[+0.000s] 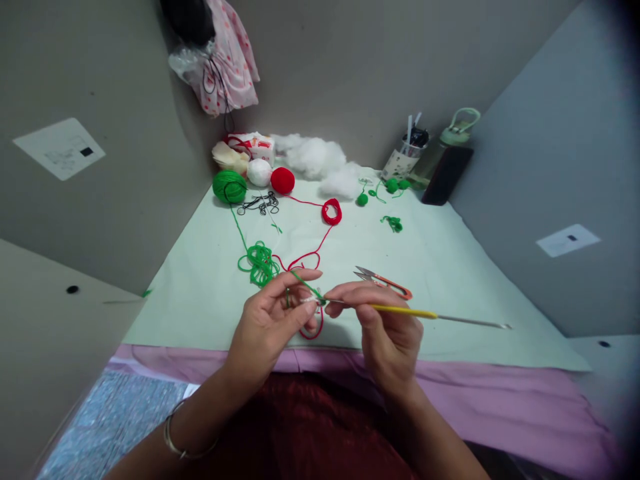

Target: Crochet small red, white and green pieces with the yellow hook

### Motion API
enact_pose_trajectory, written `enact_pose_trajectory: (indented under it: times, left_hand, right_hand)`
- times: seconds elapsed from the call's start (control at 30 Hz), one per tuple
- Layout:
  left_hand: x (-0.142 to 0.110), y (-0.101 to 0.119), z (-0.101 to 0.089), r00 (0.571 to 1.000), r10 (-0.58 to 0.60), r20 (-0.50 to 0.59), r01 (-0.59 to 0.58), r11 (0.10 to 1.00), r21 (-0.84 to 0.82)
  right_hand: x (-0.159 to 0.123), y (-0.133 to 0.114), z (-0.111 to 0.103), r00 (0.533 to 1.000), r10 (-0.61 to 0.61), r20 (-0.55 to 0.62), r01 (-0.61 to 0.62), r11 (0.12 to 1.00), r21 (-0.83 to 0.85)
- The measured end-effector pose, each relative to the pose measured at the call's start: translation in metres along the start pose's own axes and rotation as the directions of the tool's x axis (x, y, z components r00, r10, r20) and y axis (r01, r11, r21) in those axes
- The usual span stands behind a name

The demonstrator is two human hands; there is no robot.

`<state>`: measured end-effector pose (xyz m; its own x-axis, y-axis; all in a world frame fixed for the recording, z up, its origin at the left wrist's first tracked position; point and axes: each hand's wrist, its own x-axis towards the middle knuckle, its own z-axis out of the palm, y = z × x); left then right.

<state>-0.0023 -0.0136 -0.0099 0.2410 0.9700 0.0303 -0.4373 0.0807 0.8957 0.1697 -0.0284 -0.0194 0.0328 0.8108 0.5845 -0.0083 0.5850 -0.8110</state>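
My right hand (387, 327) grips a yellow-handled crochet hook (405, 311), its far metal end sticking out to the right. The hook's working tip meets a small crochet piece (311, 300) of white and green yarn, pinched between the thumb and fingers of my left hand (273, 320). Over the raised left index finger runs a strand of green yarn (307, 283) down to the hook. A loop of red yarn (313, 337) hangs below the piece. My fingers hide much of the piece.
Orange-handled thread snips (385, 283) lie just beyond my right hand. Loose green yarn (260, 263) and a red yarn coil (331, 212) rest on the pale cloth. Behind are a green yarn ball (229, 187), white stuffing (315, 159), a pen cup (400, 163) and a dark phone (447, 175).
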Motion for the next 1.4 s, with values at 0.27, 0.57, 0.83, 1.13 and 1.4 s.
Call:
enact_pose_trajectory:
  times: [0.27,0.57,0.83,1.13,1.4]
  left_hand:
    - [-0.004,-0.003,0.002,0.964,0.252,-0.088,-0.21,0.92,0.331]
    - [0.0,-0.002,0.008,0.994,0.018,-0.109,-0.021,0.999,-0.028]
    - [0.007,0.01,0.002,0.965,-0.262,-0.026,0.243,0.922,-0.302]
    - [0.005,0.002,0.006,0.991,-0.132,-0.001,0.13,0.978,-0.164]
    - [0.011,0.005,0.005,0.951,-0.306,0.054,0.307,0.901,-0.306]
  right_hand:
    - [-0.003,0.001,-0.002,0.974,-0.172,0.145,0.201,0.956,-0.214]
    - [-0.012,0.01,0.0,0.904,-0.357,0.234,0.424,0.69,-0.586]
    - [-0.003,0.005,0.004,0.993,-0.108,-0.042,0.098,0.976,-0.192]
    - [0.004,0.006,0.008,1.0,-0.006,-0.013,0.005,0.995,-0.099]
    - [-0.004,0.01,0.002,0.967,-0.244,0.068,0.25,0.879,-0.405]
